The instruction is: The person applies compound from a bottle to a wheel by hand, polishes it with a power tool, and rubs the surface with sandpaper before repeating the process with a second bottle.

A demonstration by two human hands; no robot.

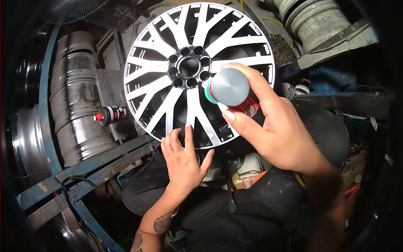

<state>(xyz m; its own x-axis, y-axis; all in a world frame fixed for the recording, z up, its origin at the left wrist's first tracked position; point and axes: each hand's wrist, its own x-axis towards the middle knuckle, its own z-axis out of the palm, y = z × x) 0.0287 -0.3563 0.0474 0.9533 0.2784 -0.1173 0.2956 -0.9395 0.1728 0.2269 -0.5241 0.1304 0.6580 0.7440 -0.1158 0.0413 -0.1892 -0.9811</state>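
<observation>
A black and silver wheel [176, 31] with many forked spokes faces up in front of me. My right hand [268, 113] is wrapped round a red tool [251, 105] with a round grey top [231, 87]. A teal disc edge [210, 91] shows under the tool, over the spokes just right of the hub [189, 67]. Whether the disc touches the spokes is hard to tell. My left hand [183, 157] lies at the near rim with its fingers spread, one fingertip on a spoke, and holds nothing.
Left of the wheel, a black bottle with a red cap [110, 115] lies by a perforated metal plate [111, 90]. Worn rims [75, 101] are stacked behind a blue metal frame [50, 134]. Another rim [319, 25] sits at the upper right. My black-clothed legs [252, 206] are below.
</observation>
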